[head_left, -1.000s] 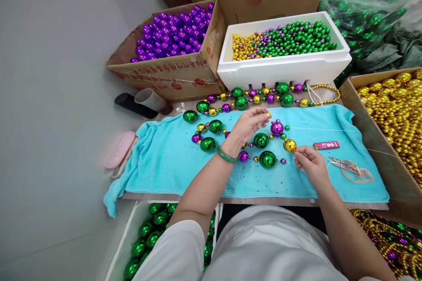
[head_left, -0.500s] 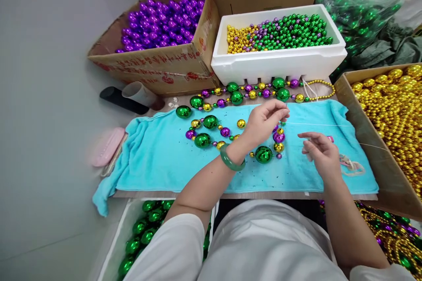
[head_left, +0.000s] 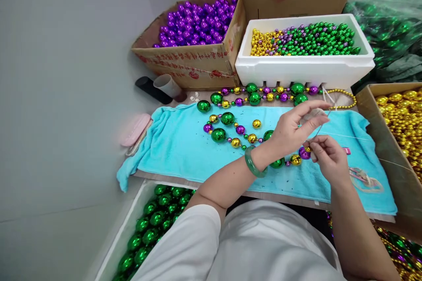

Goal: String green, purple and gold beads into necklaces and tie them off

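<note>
My left hand (head_left: 292, 128), a green bangle (head_left: 253, 162) on its wrist, pinches a thin needle (head_left: 320, 129) that slants down toward my right fingertips. My right hand (head_left: 330, 158) is closed on the end of a bead strand (head_left: 218, 135), next to a small gold bead and a purple bead (head_left: 304, 153). Large green, purple and gold beads alternate with tiny ones along this strand, which loops leftward over the turquoise towel (head_left: 184, 153). My left forearm hides part of it. A white thread (head_left: 349, 136) runs off to the right. One loose gold bead (head_left: 256, 124) lies behind the strand.
Behind the towel lies another bead strand (head_left: 254, 98). Farther back stand a carton of purple beads (head_left: 184, 59) and a white foam box (head_left: 303, 70) of small beads. A carton of gold beads (head_left: 379, 131) borders the right; a green-bead bin (head_left: 127, 224) sits below left.
My right hand has come to the strand's end and closed on it, lifting that end slightly. My left hand has shifted right, with the needle now slanting between both hands. The view has turned left.
</note>
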The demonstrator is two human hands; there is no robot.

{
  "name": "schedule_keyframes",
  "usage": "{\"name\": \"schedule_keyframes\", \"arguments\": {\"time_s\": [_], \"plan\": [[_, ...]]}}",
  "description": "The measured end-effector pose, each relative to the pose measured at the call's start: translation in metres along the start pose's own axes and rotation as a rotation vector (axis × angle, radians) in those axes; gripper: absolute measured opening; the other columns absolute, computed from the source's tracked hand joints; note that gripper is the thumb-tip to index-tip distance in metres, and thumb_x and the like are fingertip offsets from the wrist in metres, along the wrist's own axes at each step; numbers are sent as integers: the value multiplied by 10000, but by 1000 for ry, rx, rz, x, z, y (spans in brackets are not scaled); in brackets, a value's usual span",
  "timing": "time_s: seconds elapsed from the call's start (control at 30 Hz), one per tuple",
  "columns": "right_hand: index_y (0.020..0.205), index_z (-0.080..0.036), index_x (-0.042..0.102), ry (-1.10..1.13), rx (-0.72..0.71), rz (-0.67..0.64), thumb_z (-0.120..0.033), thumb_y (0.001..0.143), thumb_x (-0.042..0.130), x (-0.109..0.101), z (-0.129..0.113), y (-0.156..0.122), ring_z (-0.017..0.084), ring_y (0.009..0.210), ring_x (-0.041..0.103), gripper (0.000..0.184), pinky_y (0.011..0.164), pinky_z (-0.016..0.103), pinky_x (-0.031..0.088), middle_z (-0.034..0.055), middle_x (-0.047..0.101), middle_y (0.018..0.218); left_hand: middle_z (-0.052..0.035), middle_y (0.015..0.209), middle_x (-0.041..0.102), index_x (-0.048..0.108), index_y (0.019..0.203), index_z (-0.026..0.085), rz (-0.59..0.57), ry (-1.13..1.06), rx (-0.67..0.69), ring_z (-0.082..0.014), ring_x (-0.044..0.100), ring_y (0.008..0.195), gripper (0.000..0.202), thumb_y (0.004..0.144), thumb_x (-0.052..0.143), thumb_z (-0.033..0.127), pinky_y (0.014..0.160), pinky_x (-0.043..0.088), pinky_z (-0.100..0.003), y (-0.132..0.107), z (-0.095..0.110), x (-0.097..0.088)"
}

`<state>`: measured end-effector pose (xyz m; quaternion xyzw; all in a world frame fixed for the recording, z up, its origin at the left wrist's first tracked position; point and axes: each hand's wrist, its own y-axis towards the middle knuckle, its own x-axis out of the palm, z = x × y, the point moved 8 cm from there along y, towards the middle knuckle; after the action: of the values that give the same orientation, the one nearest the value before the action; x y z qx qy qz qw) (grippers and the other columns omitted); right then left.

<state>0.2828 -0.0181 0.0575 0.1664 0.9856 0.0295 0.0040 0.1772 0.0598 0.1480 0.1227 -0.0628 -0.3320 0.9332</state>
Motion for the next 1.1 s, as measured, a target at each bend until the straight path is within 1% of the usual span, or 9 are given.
{"name": "schedule_keyframes", "arguments": {"time_s": [0.1, 0.17, 0.3, 0.43, 0.5, 0.6, 0.73, 0.93, 1.1], "plan": [[857, -204, 561, 88, -7, 90, -317, 846, 630, -8, -1, 3, 62, 427, 415, 133, 397, 193, 326, -53, 522, 577, -94, 1192, 608, 512, 1295, 229, -255, 177, -133, -213, 585, 1074, 581, 771, 717, 377, 911, 454, -323, -9, -38, 14], [868, -210, 539, 152, 11, 128, -325, 835, 640, -13, 1, 5, 60, 416, 419, 156, 384, 192, 310, -47, 556, 609, -88, 1120, 630, 558, 1216, 192, -403, 293, -206, -213, 593, 1028, 549, 735, 742, 380, 880, 454, -317, -20, -64, 22], [887, -219, 510, 196, 67, 120, -351, 816, 651, -17, 6, 9, 54, 403, 412, 206, 369, 189, 270, -25, 617, 679, -54, 990, 646, 619, 1007, 170, -431, 434, -235, -178, 589, 913, 295, 797, 665, 372, 813, 449, -284, -34, -89, 24], [883, -217, 502, 192, 130, 93, -373, 796, 656, -16, 12, 11, 38, 371, 332, 236, 352, 188, 224, -32, 608, 662, -37, 909, 632, 635, 894, 177, -440, 518, -207, -164, 566, 839, 126, 801, 590, 249, 769, 438, -272, -37, -89, 23], [882, -222, 491, 216, 180, 85, -393, 780, 661, -13, 16, 11, 52, 392, 376, 261, 359, 187, 245, -39, 582, 635, -30, 876, 637, 641, 835, 178, -482, 526, -217, -160, 566, 811, 99, 789, 563, 217, 758, 432, -267, -38, -89, 21], [874, -233, 473, 273, 229, 86, -427, 744, 671, -10, 21, 12, 87, 453, 460, 306, 397, 200, 316, -58, 509, 578, -22, 840, 648, 646, 866, 186, -545, 519, -275, -156, 564, 763, 154, 820, 558, 303, 702, 417, -258, -44, -94, 15], [848, -225, 484, 345, 240, 103, -415, 724, 682, -12, 22, 13, 83, 452, 449, 301, 418, 209, 335, -65, 467, 561, -4, 791, 614, 608, 999, 201, -567, 572, -335, -157, 536, 696, 300, 786, 617, 413, 609, 370, -253, -58, -94, 2], [824, -205, 538, 421, 185, 228, -345, 680, 739, -42, 12, 18, 78, 466, 457, 285, 433, 204, 362, -61, 476, 554, -7, 677, 590, 611, 935, 222, -616, 864, -454, -180, 531, 619, 199, 758, 591, 310, 548, 310, -275, -74, -83, -32], [763, -198, 561, 419, 136, 365, -307, 623, 774, -73, 12, 20, 80, 482, 450, 277, 413, 189, 363, -53, 479, 536, -80, 759, 651, 628, 844, 195, -609, 1148, -497, -243, 596, 720, 126, 769, 600, 292, 600, 361, -297, -95, -81, -53]]}}
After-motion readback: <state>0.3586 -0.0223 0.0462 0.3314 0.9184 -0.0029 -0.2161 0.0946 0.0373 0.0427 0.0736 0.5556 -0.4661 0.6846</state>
